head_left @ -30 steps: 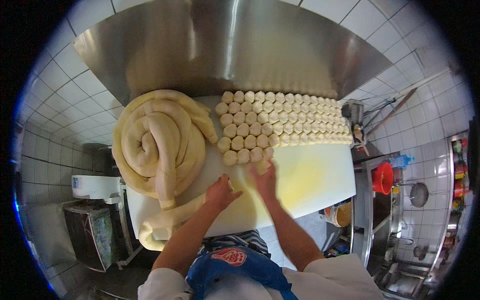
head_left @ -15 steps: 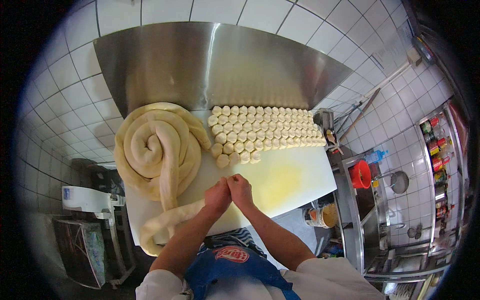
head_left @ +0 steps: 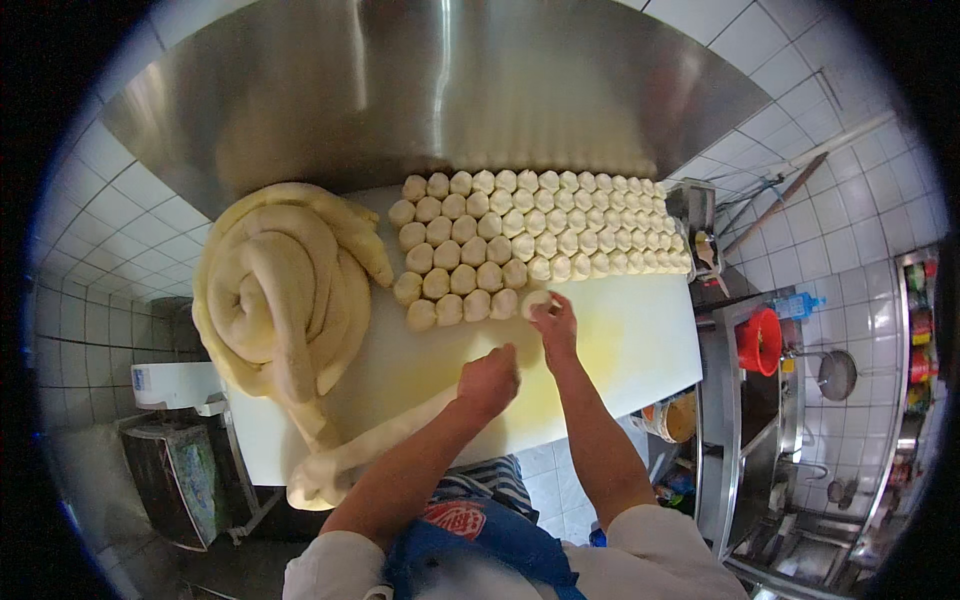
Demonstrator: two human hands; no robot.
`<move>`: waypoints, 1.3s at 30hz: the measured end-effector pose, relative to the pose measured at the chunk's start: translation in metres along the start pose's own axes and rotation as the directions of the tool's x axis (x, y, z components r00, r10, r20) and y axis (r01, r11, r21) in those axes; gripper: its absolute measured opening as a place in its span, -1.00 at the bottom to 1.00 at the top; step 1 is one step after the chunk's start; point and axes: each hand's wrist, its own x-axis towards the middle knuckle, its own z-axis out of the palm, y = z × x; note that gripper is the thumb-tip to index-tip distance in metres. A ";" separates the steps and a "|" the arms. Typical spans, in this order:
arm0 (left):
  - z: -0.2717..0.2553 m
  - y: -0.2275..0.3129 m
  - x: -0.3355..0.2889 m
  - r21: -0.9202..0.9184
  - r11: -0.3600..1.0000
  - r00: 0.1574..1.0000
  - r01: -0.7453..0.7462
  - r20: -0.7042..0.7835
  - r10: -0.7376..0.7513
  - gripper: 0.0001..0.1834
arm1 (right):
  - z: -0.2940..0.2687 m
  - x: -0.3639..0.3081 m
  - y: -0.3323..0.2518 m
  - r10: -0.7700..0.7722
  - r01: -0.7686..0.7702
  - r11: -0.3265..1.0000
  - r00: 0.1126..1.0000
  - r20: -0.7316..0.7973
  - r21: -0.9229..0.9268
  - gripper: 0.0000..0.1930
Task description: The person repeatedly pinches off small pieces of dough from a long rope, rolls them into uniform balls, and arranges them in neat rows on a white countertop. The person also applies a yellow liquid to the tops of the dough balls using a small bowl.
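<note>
in the head view, just right of centre, my right hand [head_left: 556,331] pinches a dough piece [head_left: 536,299] beside the front row of dough balls [head_left: 476,304]; pressing too hard could dent it. my left hand [head_left: 489,381], below centre, is curled round the dough rope [head_left: 393,433], whose lower-left bend seems to overhang the bench [head_left: 645,350] and might tear from its weight.

Left hand [head_left: 489,383] and right hand [head_left: 557,330] have parted, the latter now apparently holding a dough piece [head_left: 534,299].
</note>
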 end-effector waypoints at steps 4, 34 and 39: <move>0.023 -0.038 0.008 0.077 0.993 0.995 0.094 0.017 -0.096 -0.70 | 0.014 0.033 0.013 -0.217 0.148 0.789 0.975 -0.046 -0.596 -0.46; 0.014 -0.069 -0.041 0.107 0.982 0.966 0.158 -0.224 -0.131 -0.74 | 0.036 -0.130 -0.036 -0.407 0.541 0.758 0.829 0.384 -0.365 -0.68; 0.032 -0.069 -0.030 0.117 0.946 0.923 0.301 -0.286 -0.258 -0.75 | -0.031 -0.008 -0.027 -0.088 0.075 0.965 0.995 -0.039 -0.251 -0.44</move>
